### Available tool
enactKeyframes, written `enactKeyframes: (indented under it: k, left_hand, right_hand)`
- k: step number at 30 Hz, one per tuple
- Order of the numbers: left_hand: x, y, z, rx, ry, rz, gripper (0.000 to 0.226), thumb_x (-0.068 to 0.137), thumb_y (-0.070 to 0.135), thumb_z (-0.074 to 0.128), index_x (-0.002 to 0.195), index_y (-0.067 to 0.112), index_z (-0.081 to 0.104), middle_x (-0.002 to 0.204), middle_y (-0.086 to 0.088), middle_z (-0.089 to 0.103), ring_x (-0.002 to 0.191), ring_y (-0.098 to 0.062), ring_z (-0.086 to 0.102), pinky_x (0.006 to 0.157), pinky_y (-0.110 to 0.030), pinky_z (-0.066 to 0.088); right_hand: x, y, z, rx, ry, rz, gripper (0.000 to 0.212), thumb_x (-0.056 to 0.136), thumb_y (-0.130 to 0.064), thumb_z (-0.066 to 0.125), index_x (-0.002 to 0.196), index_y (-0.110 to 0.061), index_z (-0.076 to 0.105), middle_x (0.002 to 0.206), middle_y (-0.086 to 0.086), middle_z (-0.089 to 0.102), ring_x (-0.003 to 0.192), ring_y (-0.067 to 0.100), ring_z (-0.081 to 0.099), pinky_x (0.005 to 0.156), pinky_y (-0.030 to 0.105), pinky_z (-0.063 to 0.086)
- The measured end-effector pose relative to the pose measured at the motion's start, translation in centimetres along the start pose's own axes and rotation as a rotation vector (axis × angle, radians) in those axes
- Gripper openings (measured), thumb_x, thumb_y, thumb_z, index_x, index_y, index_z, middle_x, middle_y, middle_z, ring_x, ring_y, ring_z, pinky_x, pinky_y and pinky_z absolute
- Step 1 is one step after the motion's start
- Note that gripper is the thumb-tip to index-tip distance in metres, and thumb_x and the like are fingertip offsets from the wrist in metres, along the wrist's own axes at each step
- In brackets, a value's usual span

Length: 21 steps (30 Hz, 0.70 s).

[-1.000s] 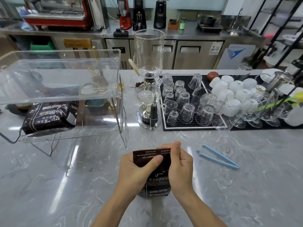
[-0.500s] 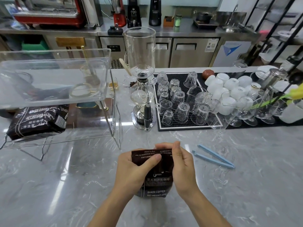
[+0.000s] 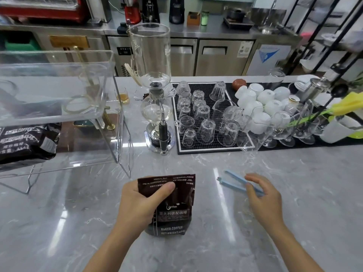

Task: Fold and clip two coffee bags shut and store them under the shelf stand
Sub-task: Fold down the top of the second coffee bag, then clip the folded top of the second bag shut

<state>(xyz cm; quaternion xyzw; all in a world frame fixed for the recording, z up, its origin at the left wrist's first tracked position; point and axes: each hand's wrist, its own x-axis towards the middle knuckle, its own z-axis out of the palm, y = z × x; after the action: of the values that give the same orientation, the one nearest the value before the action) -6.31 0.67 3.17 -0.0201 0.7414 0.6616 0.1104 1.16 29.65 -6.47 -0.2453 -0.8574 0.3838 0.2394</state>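
A dark brown coffee bag [image 3: 174, 211] stands on the marble counter in front of me, its top folded over. My left hand [image 3: 141, 203] grips the bag, thumb pressed across the folded top. My right hand [image 3: 263, 199] hovers over a light blue bag clip [image 3: 231, 180] lying on the counter to the right, fingers loosely spread above its near end; whether they touch it is unclear. A second dark coffee bag [image 3: 27, 142] lies under the clear acrylic shelf stand [image 3: 117, 122] at the left.
A glass siphon coffee maker [image 3: 155, 99] stands behind the bag. A black mat [image 3: 208, 150] with several upturned glasses and white cups lies at the back right. Wine glasses and a white vase with yellow flowers [image 3: 341, 114] are at the far right.
My right hand has let go of the bag's folded top and moved right to the blue clip. My left hand still holds the fold. The view has shifted closer.
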Motion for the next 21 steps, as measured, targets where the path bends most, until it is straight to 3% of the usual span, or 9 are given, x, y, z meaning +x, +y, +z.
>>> enactKeyframes:
  k: [3, 7, 10, 12, 18, 21]
  left_hand:
    - [-0.1, 0.0, 0.0, 0.007, 0.004, 0.007, 0.017, 0.071, 0.008, 0.082, 0.062, 0.021, 0.077, 0.065, 0.002, 0.078, 0.06, -0.008, 0.074, 0.051, -0.014, 0.053]
    - [-0.1, -0.1, 0.0, 0.002, 0.015, 0.0, 0.019, 0.071, 0.008, 0.082, 0.061, 0.022, 0.076, 0.064, 0.003, 0.078, 0.059, -0.007, 0.074, 0.05, -0.014, 0.054]
    - [0.0, -0.1, 0.0, 0.004, 0.023, -0.003, 0.015, 0.071, 0.007, 0.082, 0.065, 0.02, 0.076, 0.064, 0.005, 0.078, 0.058, -0.004, 0.073, 0.05, -0.013, 0.053]
    - [0.0, -0.2, 0.1, 0.009, 0.027, -0.005, 0.012, 0.071, 0.009, 0.082, 0.067, 0.018, 0.076, 0.065, 0.005, 0.078, 0.059, -0.005, 0.073, 0.051, -0.013, 0.053]
    - [-0.1, -0.4, -0.1, -0.002, 0.017, -0.006, 0.01, 0.071, 0.01, 0.082, 0.069, 0.018, 0.077, 0.066, 0.003, 0.078, 0.061, -0.007, 0.074, 0.051, -0.014, 0.053]
    - [-0.1, -0.4, -0.1, -0.015, 0.009, -0.002, 0.01, 0.071, 0.009, 0.082, 0.069, 0.018, 0.077, 0.067, 0.002, 0.079, 0.062, -0.009, 0.075, 0.052, -0.015, 0.054]
  right_hand:
    - [0.6, 2.5, -0.8, -0.113, -0.022, -0.023, 0.019, 0.08, 0.007, 0.07, 0.092, -0.007, 0.074, 0.103, 0.001, 0.066, 0.103, 0.018, 0.063, 0.093, 0.004, 0.038]
    - [0.3, 3.7, -1.0, -0.119, -0.088, -0.016, 0.014, 0.078, 0.0, 0.074, 0.085, -0.013, 0.076, 0.11, -0.004, 0.065, 0.102, -0.01, 0.057, 0.098, 0.01, 0.042]
    - [-0.1, 4.1, -0.8, -0.137, -0.112, -0.035, 0.013, 0.075, -0.006, 0.08, 0.084, -0.015, 0.078, 0.114, -0.002, 0.069, 0.112, 0.011, 0.06, 0.103, 0.039, 0.044]
    - [-0.1, 4.3, -0.7, -0.158, -0.118, -0.069, 0.017, 0.072, -0.006, 0.083, 0.086, -0.014, 0.078, 0.113, 0.0, 0.071, 0.114, 0.021, 0.062, 0.103, 0.047, 0.044]
    - [-0.5, 3.9, -0.4, -0.234, -0.051, -0.079, 0.02, 0.071, -0.002, 0.082, 0.089, -0.01, 0.079, 0.102, 0.007, 0.077, 0.106, 0.021, 0.068, 0.098, 0.048, 0.049]
    - [-0.7, 3.9, -0.3, -0.251, -0.036, -0.081, 0.021, 0.073, -0.002, 0.081, 0.092, -0.01, 0.079, 0.101, 0.007, 0.077, 0.105, 0.022, 0.069, 0.099, 0.038, 0.048]
